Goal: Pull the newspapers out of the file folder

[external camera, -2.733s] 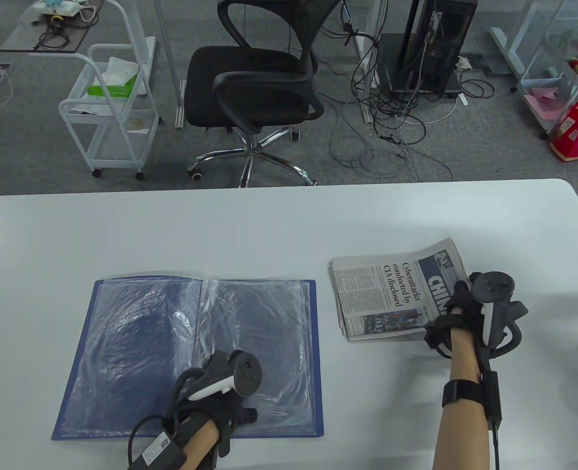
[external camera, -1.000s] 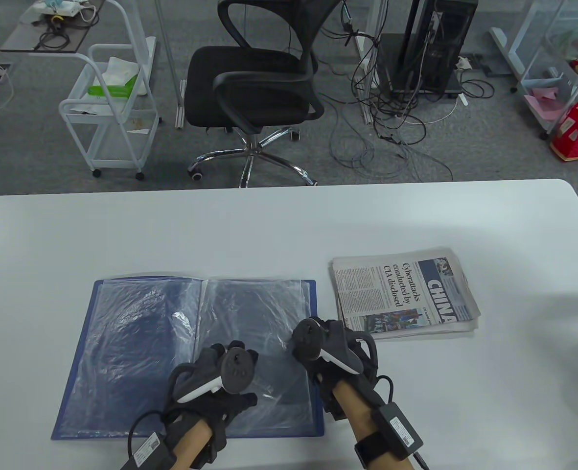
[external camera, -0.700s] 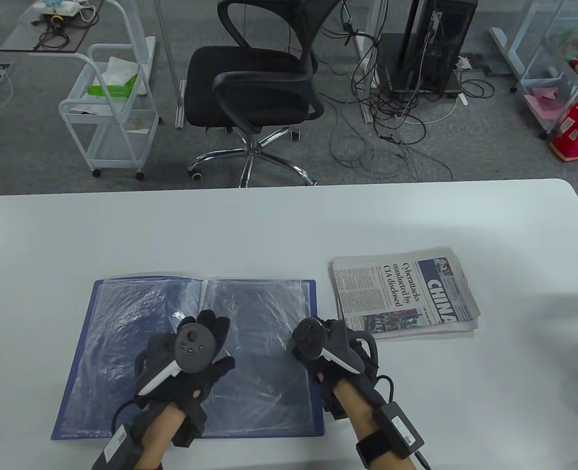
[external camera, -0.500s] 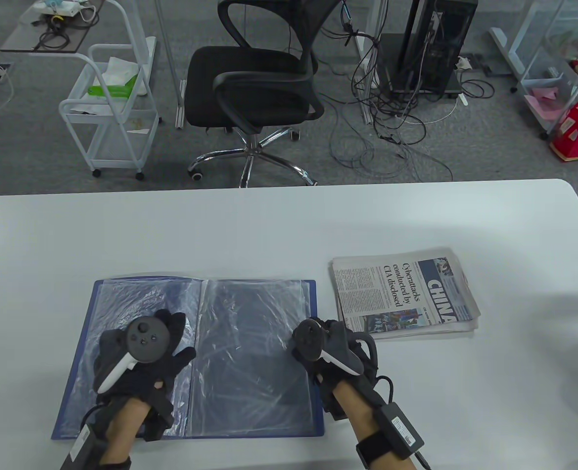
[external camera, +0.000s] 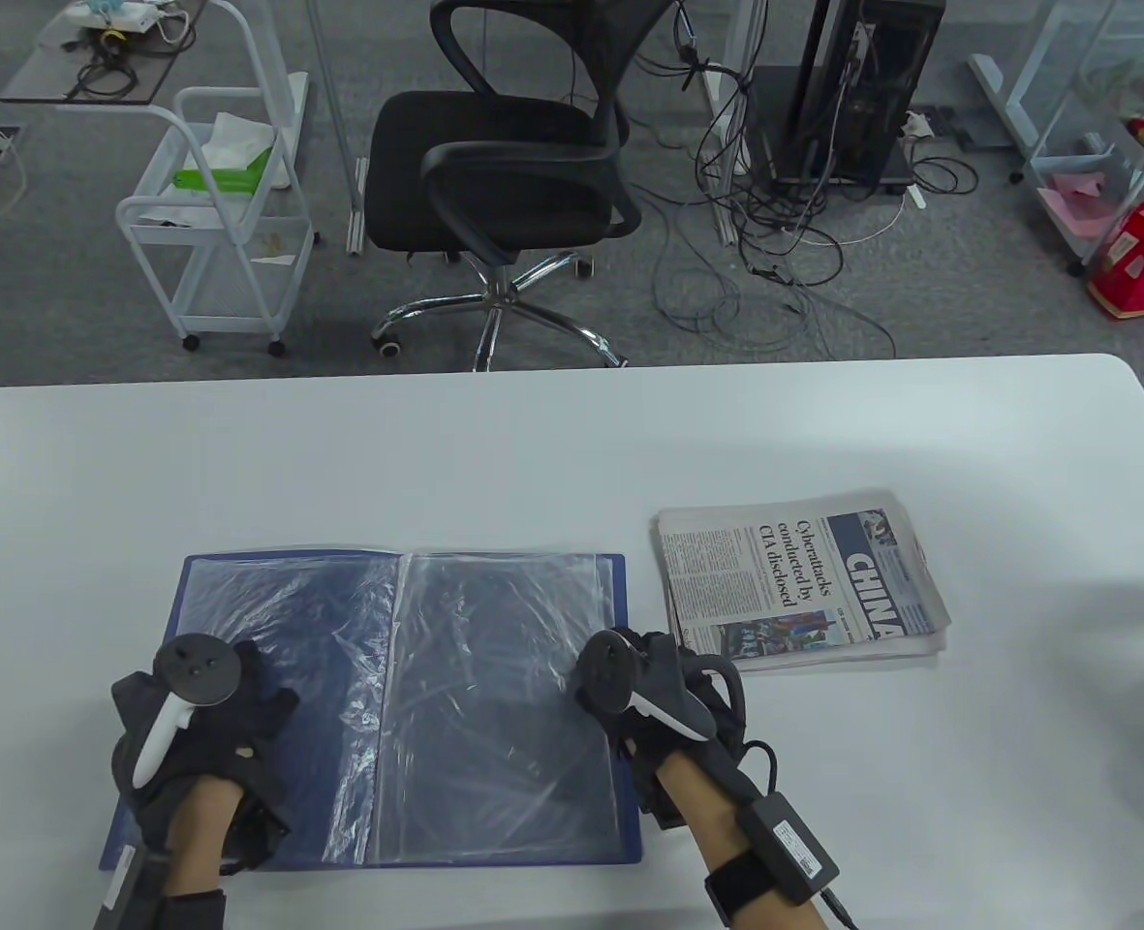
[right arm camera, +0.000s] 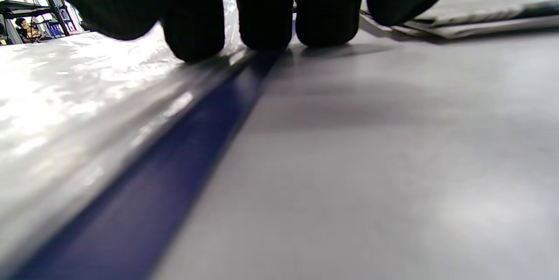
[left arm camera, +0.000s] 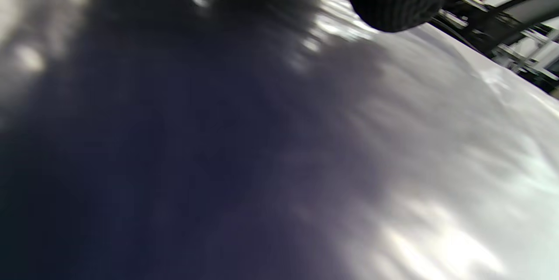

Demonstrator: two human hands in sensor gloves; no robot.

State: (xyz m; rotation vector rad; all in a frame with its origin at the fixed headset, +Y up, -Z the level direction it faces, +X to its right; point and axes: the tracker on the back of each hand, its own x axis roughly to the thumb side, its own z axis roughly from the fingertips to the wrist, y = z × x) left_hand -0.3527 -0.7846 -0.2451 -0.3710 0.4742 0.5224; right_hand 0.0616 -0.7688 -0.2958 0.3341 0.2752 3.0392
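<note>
A: Status? Newspapers (external camera: 799,579) lie on the counter (external camera: 533,455), beside the open file folder (external camera: 494,697).

B: Left hand (external camera: 199,736) rests flat on the left page; right hand (external camera: 654,693) presses the folder's right edge, fingers (right arm camera: 266,9) together. Next: likely check remaining sleeves.

The file folder (external camera: 494,697) is lying open on the table (external camera: 533,446) in front of me, and the newspapers (external camera: 799,581) are sitting just beside it on its right. My left hand (external camera: 199,736) is resting on its left page, my right hand (external camera: 659,693) on its right edge, near the newspapers.
</note>
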